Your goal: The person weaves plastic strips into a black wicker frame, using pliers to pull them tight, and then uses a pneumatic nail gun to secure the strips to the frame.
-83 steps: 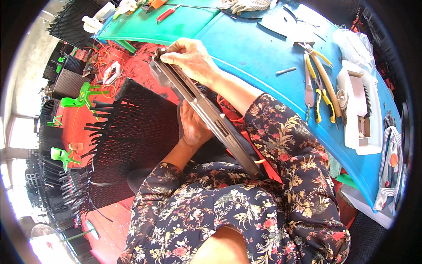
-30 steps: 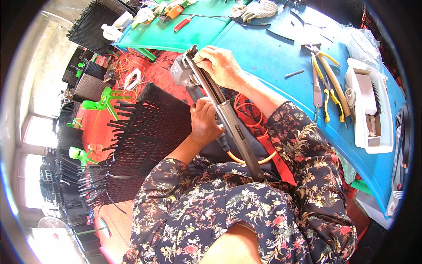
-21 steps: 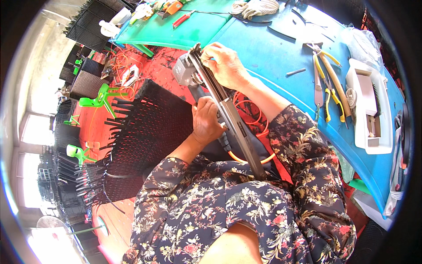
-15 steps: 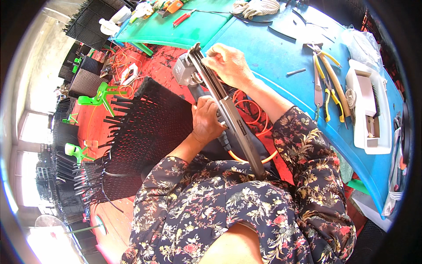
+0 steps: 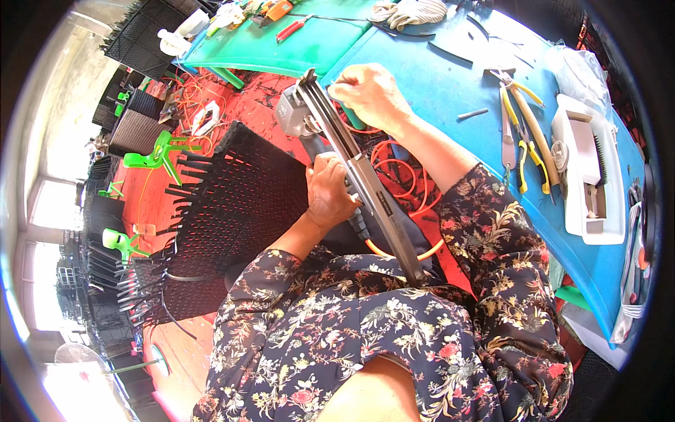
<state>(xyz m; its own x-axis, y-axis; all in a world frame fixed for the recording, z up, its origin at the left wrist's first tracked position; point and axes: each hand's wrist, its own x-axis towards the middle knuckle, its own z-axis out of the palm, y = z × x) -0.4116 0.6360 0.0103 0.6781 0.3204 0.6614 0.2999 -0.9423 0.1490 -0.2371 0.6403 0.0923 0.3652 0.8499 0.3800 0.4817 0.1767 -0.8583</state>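
A grey and black air stapler [image 5: 376,190] with a long metal magazine stands slantwise before me, its head away from me and its tail against my lap. My left hand [image 5: 330,188] is wrapped round its handle. Just right of the stapler's head, my right hand [image 5: 371,97] is raised with thumb and fingers pinched together, a little apart from the magazine. Whatever lies between those fingers is hidden. An orange air hose [image 5: 380,253] joins the handle. To the left leans a black woven panel [image 5: 242,190] with loose strip ends.
On the blue table [image 5: 436,91] at right lie pliers [image 5: 524,151], a hammer [image 5: 534,126] and a white tray [image 5: 573,204]. Gloves [image 5: 415,13] rest at its far edge. Green stools [image 5: 158,158] and coiled hoses [image 5: 394,169] stand or lie on the red floor.
My right hand has drawn away from the stapler's magazine, slightly up and to the right. My left hand keeps its hold on the handle.
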